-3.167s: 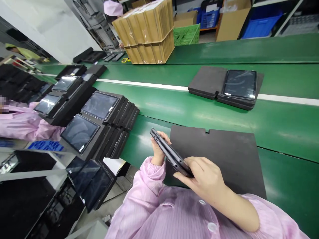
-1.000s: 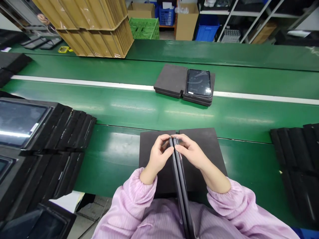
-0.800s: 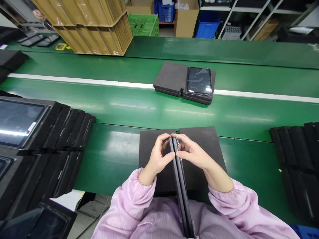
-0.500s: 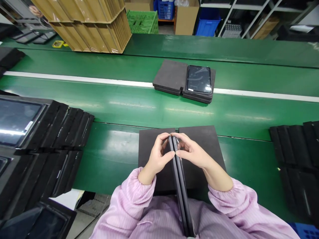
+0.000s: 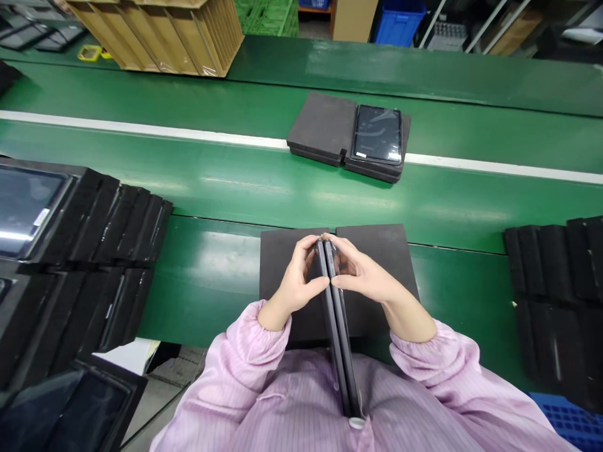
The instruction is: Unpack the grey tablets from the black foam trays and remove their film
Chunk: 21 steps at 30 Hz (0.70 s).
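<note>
Two thin dark slabs, apparently tablets, stand on edge face to face in front of my body. My left hand (image 5: pixel 300 280) pinches the far end of the left tablet (image 5: pixel 333 342), thumb on its near edge and fingers around its outer side. My right hand (image 5: pixel 365 271) grips the right tablet (image 5: pixel 345 345) the same way. The thumb tips nearly meet at the seam. Their screens are turned from view. Beneath the hands lie a left black foam pad (image 5: pixel 273 257) and a right black foam pad (image 5: pixel 384 251), side by side on the green bench.
Ahead, a tablet (image 5: pixel 377 135) lies face up on stacked foam pads (image 5: pixel 323 125) across the white line. Foam trays with tablets (image 5: pixel 89 213) pile up at left, and more black foam trays (image 5: pixel 549 263) stand at right. A tan divided carton (image 5: pixel 164 37) stands at the back left.
The view has tilted slightly downward, so the bench and its contents sit higher in the picture. Both hands keep the same hold on the two tablets.
</note>
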Each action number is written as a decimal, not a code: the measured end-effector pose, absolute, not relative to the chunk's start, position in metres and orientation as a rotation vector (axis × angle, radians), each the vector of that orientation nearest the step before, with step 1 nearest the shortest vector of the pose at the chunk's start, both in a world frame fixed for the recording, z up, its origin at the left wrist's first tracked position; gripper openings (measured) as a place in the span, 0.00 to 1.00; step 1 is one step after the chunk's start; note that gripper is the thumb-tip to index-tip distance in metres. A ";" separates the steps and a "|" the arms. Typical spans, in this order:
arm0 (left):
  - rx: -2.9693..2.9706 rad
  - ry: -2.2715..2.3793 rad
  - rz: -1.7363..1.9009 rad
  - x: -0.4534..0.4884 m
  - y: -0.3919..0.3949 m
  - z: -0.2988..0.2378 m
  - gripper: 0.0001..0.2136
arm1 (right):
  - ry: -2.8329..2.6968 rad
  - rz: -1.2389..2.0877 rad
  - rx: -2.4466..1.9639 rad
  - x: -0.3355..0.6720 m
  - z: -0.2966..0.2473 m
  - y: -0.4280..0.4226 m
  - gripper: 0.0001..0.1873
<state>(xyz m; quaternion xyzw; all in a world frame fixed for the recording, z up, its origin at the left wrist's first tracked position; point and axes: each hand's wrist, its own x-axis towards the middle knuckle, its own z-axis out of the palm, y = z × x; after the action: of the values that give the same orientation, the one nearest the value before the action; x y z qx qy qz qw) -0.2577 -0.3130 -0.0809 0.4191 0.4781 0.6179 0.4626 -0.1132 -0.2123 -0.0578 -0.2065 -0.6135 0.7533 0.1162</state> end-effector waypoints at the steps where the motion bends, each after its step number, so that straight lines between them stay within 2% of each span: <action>1: 1.019 1.188 1.512 -0.258 -0.313 -0.080 0.32 | -1.783 2.206 -0.607 -0.114 -0.057 -0.212 0.39; 6: 0.971 1.209 1.500 -0.261 -0.310 -0.077 0.30 | -1.671 2.186 -0.697 -0.121 -0.054 -0.212 0.33; 11: 0.860 1.403 1.596 -0.262 -0.297 -0.074 0.16 | -1.541 2.127 -0.901 -0.132 -0.053 -0.211 0.20; 16: 0.850 1.464 1.628 -0.258 -0.291 -0.072 0.13 | -1.467 2.137 -0.940 -0.138 -0.050 -0.211 0.19; 21: 0.849 1.416 1.683 -0.254 -0.292 -0.075 0.13 | -1.440 2.097 -0.954 -0.140 -0.046 -0.213 0.18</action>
<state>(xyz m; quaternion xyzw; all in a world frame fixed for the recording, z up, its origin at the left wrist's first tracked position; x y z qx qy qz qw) -0.2539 -0.2925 -0.0754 0.3327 0.5552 0.6597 0.3820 -0.1402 -0.2134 -0.0460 -0.3431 -0.5183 0.7544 0.2109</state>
